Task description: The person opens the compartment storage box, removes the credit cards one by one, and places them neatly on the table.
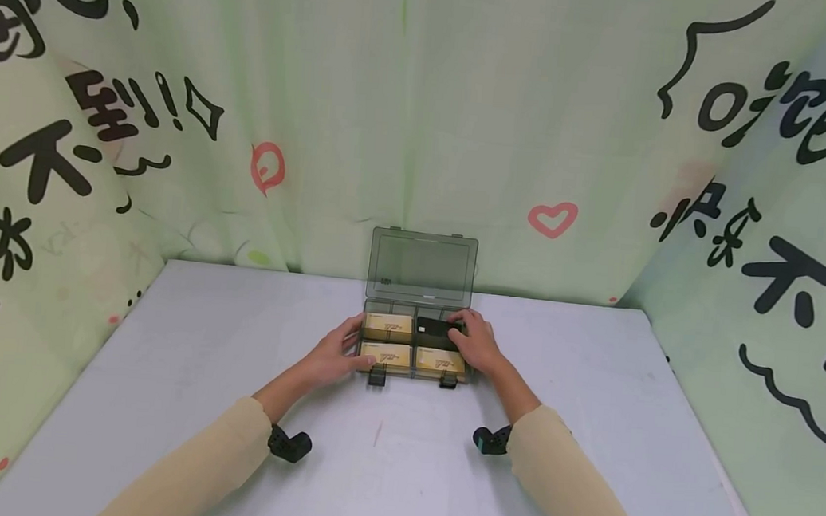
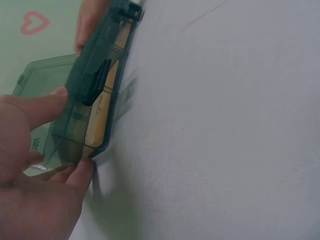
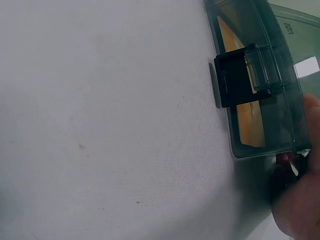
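Translucent dark compartment case [image 1: 412,375] sat toward the far edge of a white-covered table [image 1: 383,480], its lid [image 1: 423,267] raised at the back, near the pale green curtain [image 1: 465,134]. Four compartments showed filled: yellow box [image 1: 388,323] back left, second yellow box [image 1: 386,354] front left, third yellow box [image 1: 440,360] front right, black box [image 1: 433,330] back right with a small pale mark on top. Left hand [image 1: 334,356] grasped the case at its left end, thumb at the front rim, fingers against the side wall and lower corner. Right hand [image 1: 479,344] lay over the right rim, thumb and fingertips at the right end of the black box; could not tell whether it pinched that box or merely pressed it. Left latch [image 1: 377,376] and right latch [image 1: 448,381] jutted from the front wall. Both forearms wore beige sleeves [image 1: 190,458], a black wrist device [image 1: 289,445] at the left cuff, another [image 1: 491,441] at the right. Curtain carried black lettering and a red heart outline [image 1: 552,220].
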{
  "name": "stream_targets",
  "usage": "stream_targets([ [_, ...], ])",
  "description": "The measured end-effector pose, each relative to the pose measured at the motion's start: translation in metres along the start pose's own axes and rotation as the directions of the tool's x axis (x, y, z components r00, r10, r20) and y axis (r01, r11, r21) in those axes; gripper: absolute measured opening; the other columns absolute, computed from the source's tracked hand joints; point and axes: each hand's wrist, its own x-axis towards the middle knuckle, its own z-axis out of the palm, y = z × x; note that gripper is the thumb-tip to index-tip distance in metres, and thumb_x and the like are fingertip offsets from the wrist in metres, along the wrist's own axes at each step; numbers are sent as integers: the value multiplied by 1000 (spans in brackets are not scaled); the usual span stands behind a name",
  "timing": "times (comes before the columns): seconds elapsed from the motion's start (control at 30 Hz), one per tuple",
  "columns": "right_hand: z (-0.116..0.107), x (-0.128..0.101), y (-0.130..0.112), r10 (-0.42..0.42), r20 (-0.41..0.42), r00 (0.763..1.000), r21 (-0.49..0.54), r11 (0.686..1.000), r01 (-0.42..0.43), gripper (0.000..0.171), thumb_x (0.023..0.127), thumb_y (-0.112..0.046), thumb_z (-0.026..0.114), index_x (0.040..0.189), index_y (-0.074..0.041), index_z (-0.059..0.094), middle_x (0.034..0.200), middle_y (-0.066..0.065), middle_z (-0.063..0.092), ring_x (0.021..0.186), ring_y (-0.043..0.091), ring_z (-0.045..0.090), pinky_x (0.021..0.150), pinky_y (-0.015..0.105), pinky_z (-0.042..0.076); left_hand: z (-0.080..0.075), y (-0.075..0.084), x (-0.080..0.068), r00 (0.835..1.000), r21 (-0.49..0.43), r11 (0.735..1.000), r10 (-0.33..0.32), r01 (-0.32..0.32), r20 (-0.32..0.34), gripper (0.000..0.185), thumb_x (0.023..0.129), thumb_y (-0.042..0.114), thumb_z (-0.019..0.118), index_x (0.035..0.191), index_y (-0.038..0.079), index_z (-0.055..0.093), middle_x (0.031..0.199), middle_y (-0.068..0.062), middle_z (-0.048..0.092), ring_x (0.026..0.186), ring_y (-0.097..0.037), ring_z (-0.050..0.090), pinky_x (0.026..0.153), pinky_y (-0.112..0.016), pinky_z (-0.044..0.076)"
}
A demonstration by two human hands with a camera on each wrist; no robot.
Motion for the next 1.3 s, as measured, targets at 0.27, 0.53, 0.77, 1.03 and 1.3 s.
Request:
stream_targets([
  [0.27,3,1,0,-2,-71,997,41,999,5,34,92,-15,50,125,-4,52,142,21,45,133,41,37,111,57,30,0,-1,2,1000,15,1000,-10,10,-6,84,89,16,70,156,17,19,161,-11,23,148,-31,25,117,-45,31],
  [0.53,3,1,-3,53,-92,994,99,994,-43,31,92,-15,53,120,-4,45,135,21,50,124,38,43,105,53,38,-1,-1,2,1000,-2,1000,1,-1,-1,85,88,14,71,156,16,19,161,-12,23,148,-31,25,118,-44,31],
  [0.77,3,-1,-4,81,-105,991,96,993,-71,27,91,-14,54,112,-1,45,120,22,53,106,33,49,93,46,44,0,-1,2,1000,-3,1000,-2,2,0,85,88,14,71,156,15,19,161,-12,23,148,-32,24,118,-44,30],
  [1.03,5,-2,-2,56,-100,993,50,997,-52,27,91,-17,52,111,1,52,129,23,50,116,38,44,99,53,39,0,-3,2,1000,-10,1000,-10,10,5,86,88,14,71,156,15,18,161,-12,22,148,-32,23,118,-44,29],
  [1.3,2,-2,-4,30,-80,996,29,999,-28,32,94,-18,53,120,1,55,144,25,42,135,45,36,111,58,32,0,-1,2,1000,-16,1000,-10,10,7,86,89,14,70,156,16,17,161,-12,22,148,-31,23,118,-45,29],
])
